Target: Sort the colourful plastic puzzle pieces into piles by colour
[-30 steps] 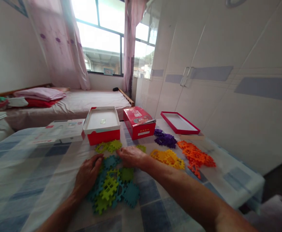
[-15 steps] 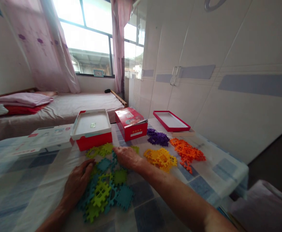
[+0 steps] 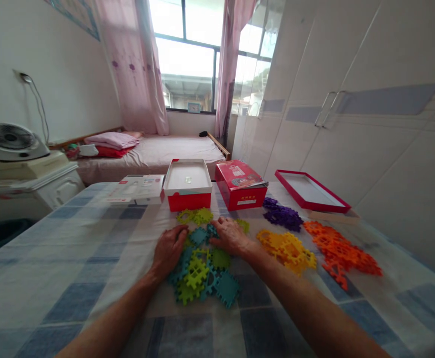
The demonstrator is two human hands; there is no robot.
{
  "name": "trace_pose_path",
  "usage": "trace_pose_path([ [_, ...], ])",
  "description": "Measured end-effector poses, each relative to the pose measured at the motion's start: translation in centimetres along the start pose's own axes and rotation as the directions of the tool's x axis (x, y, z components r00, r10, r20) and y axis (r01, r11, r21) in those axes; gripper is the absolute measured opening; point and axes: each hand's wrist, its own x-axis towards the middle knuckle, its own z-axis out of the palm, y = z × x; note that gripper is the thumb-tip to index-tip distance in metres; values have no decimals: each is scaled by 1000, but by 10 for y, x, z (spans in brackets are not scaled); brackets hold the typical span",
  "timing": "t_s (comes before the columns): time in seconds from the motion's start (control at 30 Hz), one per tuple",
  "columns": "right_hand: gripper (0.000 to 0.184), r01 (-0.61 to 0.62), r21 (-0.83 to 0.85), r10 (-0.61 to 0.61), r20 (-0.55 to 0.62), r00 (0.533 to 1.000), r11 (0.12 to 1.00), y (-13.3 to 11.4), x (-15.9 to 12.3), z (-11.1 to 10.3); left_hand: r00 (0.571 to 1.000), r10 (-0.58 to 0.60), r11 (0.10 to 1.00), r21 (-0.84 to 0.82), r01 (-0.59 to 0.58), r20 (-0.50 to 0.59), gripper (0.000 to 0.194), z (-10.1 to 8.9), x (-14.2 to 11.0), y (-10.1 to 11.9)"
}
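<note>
A mixed pile of teal and lime-green toothed interlocking pieces lies in front of me, with a lime-green piece [image 3: 196, 272] on top and a teal piece [image 3: 226, 287] at its near right. My left hand [image 3: 169, 248] rests along the pile's left edge, fingers stretched forward over it; nothing shows in its grasp. At the far right side of the pile, my right hand [image 3: 230, 236] has thumb and fingers around a small teal interlocking piece [image 3: 212, 230], partly hidden by the hand. Just beyond the hands lie separate lime-green pieces [image 3: 202, 215].
Yellow pieces [image 3: 286, 248], orange pieces [image 3: 342, 251] and purple pieces [image 3: 284, 216] form heaps on the right. Behind stand a white-and-red box [image 3: 189, 201], a red box [image 3: 247, 196] and a red-rimmed lid [image 3: 310, 191]. A flat printed box [image 3: 138, 189] lies left on the checked tablecloth [image 3: 101, 258].
The view has swung left, bringing a fan into sight. My right hand's thumb and fingers now show around the teal piece. My left hand stays by the pile's left edge.
</note>
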Motion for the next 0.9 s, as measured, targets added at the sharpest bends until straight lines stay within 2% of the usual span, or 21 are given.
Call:
trace_pose_path([
  [0.07, 40, -10, -24, 9, -13, 1000, 1000, -8, 0, 1, 1000, -7, 1000, 0, 7, 8, 48, -1, -1, 2],
  [0.17, 34, -16, -45, 16, -9, 1000, 999, -15, 1, 1, 1000, -15, 1000, -1, 15, 17, 49, -3, -1, 5],
  [0.43, 33, -10, -63, 11, 5, 1000, 998, -16, 6, 2, 999, -16, 1000, -14, 16, 33, 51, -2, 1, -2],
  [0.6, 36, -36, -66, 30, -80, 996, 997, -19, 4, -1, 999, -21, 1000, -15, 22, 40, 51, -2, 3, -8],
  [0.7, 38, -70, -35, 64, -145, 987, 997, -20, -5, -13, 999, -19, 1000, -12, 19, 40, 50, -3, 4, -10],
  [0.77, 37, -75, 56, 84, -201, 976, 996, -17, -16, -26, 999, -22, 1000, -6, 23, 37, 49, -3, 4, -12],
  [0.9, 32, -4, 239, 94, -369, 924, 971, 1, -63, -58, 999, -21, 1000, 6, 21, 49, 47, -1, 6, -16],
])
